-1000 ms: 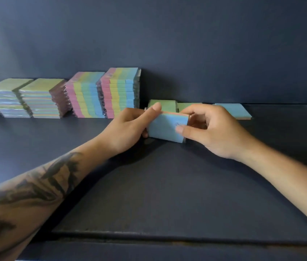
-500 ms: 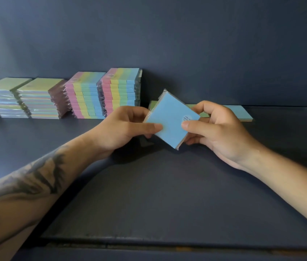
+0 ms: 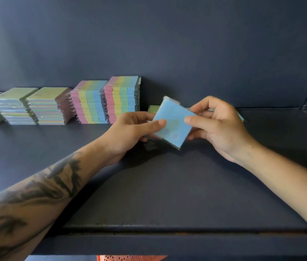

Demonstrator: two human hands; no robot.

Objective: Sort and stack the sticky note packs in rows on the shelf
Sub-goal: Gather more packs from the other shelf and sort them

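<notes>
Head view: the left hand [image 3: 130,129] and right hand [image 3: 218,125] each have their grip clamped on an edge of the blue pack [image 3: 173,123], held tilted above the shelf [image 3: 149,185], right of the striped stack [image 3: 122,98]. To place it well, I judge it should be levelled, then squared onto the flat packs [image 3: 153,109] right of that stack.

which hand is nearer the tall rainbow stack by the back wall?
Left. The left hand sits just in front of the rainbow stack; the right hand is farther right, past the blue pack both hold.
</notes>
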